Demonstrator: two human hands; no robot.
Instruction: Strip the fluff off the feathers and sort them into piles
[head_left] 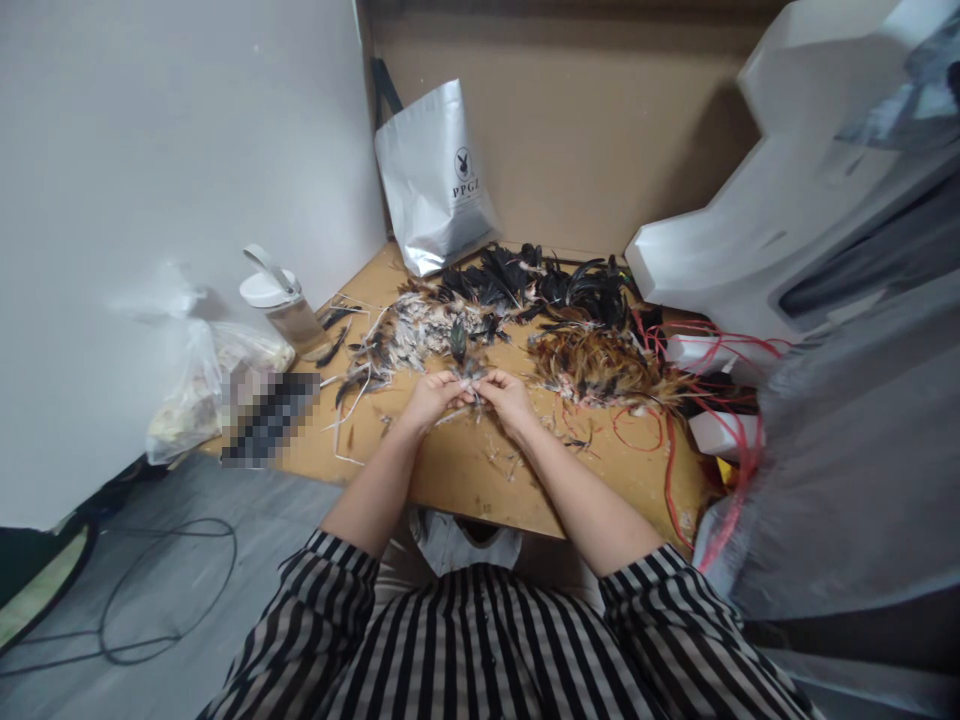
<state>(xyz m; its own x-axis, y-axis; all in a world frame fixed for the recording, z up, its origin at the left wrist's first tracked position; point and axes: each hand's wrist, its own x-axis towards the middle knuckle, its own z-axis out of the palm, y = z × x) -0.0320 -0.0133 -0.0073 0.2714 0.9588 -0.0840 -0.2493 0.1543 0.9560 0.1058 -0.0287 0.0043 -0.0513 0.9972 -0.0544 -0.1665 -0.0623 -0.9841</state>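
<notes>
Both hands meet over the front middle of the wooden table [450, 470]. My left hand [439, 397] is closed, its fingertips pinching the base of a small dark feather [458, 343] with grey fluff. From the other side my right hand [504, 398] pinches the same feather near its lower end. The feather's dark tip points up and away from me. Right behind the hands lies a heap of pale and brown feathers [416, 330]. A pile of golden-brown feathers [600, 365] is to the right of my right hand, and black feathers [510, 280] lie farther back.
A silver bag [427, 180] stands at the back. On the left are a lidded bottle [289, 310], a clear plastic bag [187, 410] and a blurred-out dark object [270, 420]. Red string [671, 480] trails along the right edge beside white foam-like pieces [697, 250]. Feather scraps litter the tabletop.
</notes>
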